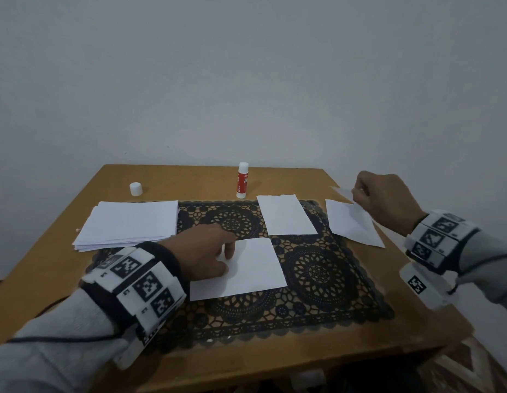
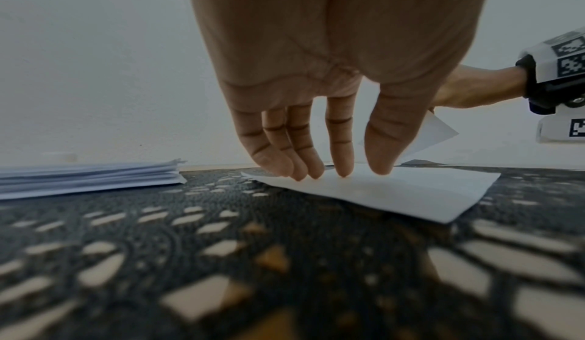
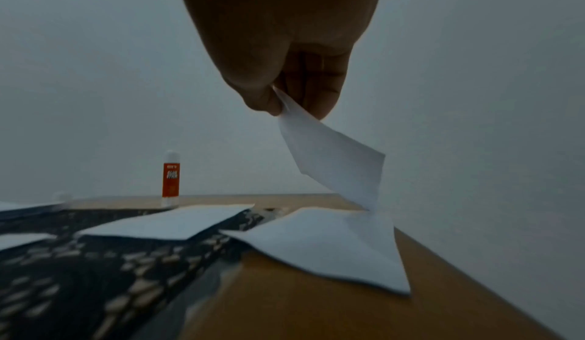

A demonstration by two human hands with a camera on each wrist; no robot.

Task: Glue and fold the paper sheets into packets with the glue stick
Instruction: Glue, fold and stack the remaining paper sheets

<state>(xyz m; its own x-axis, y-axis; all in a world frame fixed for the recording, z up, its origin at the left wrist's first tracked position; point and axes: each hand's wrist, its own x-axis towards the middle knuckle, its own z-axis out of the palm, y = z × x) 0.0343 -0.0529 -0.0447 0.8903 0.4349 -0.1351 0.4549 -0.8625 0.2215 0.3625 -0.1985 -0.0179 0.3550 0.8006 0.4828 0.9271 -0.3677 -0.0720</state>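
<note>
Nearest, the left hand [image 1: 201,255] rests straight fingertips [image 2: 343,167] on the near-left part of a flat paper sheet [image 1: 246,268] lying on the black lace mat [image 1: 317,279] at bench centre; grip wide, holding nothing. At 10 o'clock from that sheet a stack of paper sheets [image 1: 130,222] sits partly on the mat and partly on the wooden bench [image 1: 48,268]. At 1 o'clock a folded sheet [image 1: 286,214] lies flat on the mat. At 2 o'clock, near the bench's right edge, the right hand [image 1: 385,199] pinches one corner of a folded packet [image 3: 332,160] between thumb and fingers; grip narrow on the paper, that part lifted, the rest lying on the bench. Farthest, at 12 o'clock, the glue stick [image 1: 242,180] stands upright and uncapped; its white cap [image 1: 136,189] stands at 11 o'clock, well apart from it.
</note>
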